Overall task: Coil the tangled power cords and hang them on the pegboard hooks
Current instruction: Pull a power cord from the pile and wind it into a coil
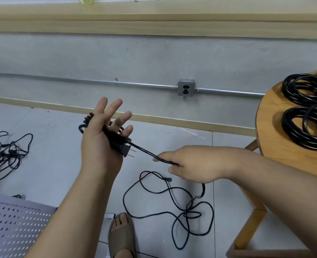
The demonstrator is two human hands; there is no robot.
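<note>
My left hand (100, 144) is raised palm up with its fingers straight and spread. Turns of a black power cord (116, 138) are wound round it, and the cord's plug (125, 150) lies across the palm with its prongs pointing right. From the plug side a taut stretch of cord runs to my right hand (189, 164), which pinches it. The rest of this cord (172, 207) lies in loose loops on the floor below. A white pegboard (12, 226) lies at the lower left.
A tangle of thin black cords (3, 153) lies on the floor at far left. Two coiled black cords (306, 110) rest on a round wooden table (276, 131) at right. A wall socket (186, 87) sits on a metal conduit. A sandalled foot (122, 235) stands below.
</note>
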